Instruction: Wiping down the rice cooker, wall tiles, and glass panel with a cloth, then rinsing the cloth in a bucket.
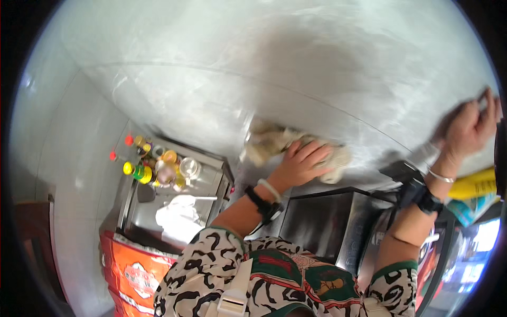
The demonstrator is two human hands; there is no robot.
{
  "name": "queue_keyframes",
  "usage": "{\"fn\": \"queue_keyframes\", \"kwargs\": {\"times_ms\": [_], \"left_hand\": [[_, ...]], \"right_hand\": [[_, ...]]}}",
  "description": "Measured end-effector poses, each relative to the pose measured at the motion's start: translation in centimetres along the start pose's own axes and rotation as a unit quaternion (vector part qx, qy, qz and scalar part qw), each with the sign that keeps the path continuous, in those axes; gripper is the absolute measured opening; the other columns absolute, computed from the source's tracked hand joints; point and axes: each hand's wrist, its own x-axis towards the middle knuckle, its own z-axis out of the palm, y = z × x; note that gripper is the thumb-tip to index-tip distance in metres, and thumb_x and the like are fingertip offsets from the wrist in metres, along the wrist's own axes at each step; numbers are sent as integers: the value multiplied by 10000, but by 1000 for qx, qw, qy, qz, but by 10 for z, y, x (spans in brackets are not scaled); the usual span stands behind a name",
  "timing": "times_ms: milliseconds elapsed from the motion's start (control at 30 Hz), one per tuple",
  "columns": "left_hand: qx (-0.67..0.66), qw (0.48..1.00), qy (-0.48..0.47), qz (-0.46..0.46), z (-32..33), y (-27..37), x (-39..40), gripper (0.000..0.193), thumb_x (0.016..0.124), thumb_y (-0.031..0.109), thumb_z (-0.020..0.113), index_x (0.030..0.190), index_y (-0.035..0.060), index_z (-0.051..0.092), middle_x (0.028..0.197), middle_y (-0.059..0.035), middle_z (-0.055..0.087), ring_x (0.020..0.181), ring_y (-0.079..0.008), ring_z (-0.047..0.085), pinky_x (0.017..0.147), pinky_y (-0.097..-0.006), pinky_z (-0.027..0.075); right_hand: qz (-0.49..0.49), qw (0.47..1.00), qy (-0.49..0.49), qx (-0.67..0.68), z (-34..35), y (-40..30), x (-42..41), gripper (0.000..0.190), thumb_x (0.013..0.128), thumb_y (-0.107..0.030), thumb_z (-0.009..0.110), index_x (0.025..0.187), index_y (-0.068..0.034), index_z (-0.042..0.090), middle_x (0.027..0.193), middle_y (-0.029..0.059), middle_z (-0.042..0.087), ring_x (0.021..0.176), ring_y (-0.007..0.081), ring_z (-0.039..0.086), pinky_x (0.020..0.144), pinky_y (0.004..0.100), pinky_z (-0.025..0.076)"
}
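My left hand (305, 162) presses on a crumpled beige cloth (336, 160), its fingers spread over the folds against a grey marbled tile surface (222, 95). A pale bracelet and a black wristband are on that wrist. At the far right, my right hand (471, 126) is raised by the same tiles with its fingers partly curled. Blur and the picture's rim hide whether it holds anything. That wrist bears a silver bangle and a black wristband.
Sauce bottles (142, 173) and jars (190, 168) crowd a metal stand (220, 160) at left, beside a white cloth or bag (180, 216). Red-orange packages (136, 273) lie below. A dark metal box (317, 222) stands before me; a yellow packet (473, 184) is at right.
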Motion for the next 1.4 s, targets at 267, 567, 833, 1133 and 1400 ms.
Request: {"fn": "queue_keyframes", "kwargs": {"times_ms": [267,567,833,1133,1400], "left_hand": [[93,972,101,-192,-66,-37,40,249,700,127,603,936,175,671,1313,-162,416,1212,-409,341,971,-527,250],[65,985,115,115,-12,28,171,276,734,190,608,1000,262,628,1244,-32,514,1129,-223,456,981,-372,269],[-36,959,-196,201,21,7,22,204,717,187,631,898,261,691,1149,-37,578,1110,-250,476,926,-401,355],[103,966,189,142,-30,39,265,448,611,88,563,1001,289,654,1188,-64,503,1080,-282,453,909,-433,300],[-80,950,-125,275,41,12,56,334,683,125,641,1005,212,664,1235,-87,488,1099,-283,476,874,-386,403]], "right_hand": [[65,989,-34,129,-18,-43,6,325,816,-54,521,1129,-81,604,1278,161,476,1215,292,420,1009,347,324],[506,730,-75,453,-130,-106,-107,181,890,-105,485,959,30,585,863,93,622,785,160,579,762,285,463],[597,501,-369,507,-245,-188,-236,151,871,-9,501,982,-10,603,847,22,612,780,79,558,716,214,460],[642,481,-420,424,-302,-195,-262,142,851,-40,543,974,-16,609,840,56,626,770,121,577,697,237,461],[558,541,-508,371,-316,-201,-275,144,828,-49,544,953,-11,604,858,118,630,767,215,614,678,292,481]]}}
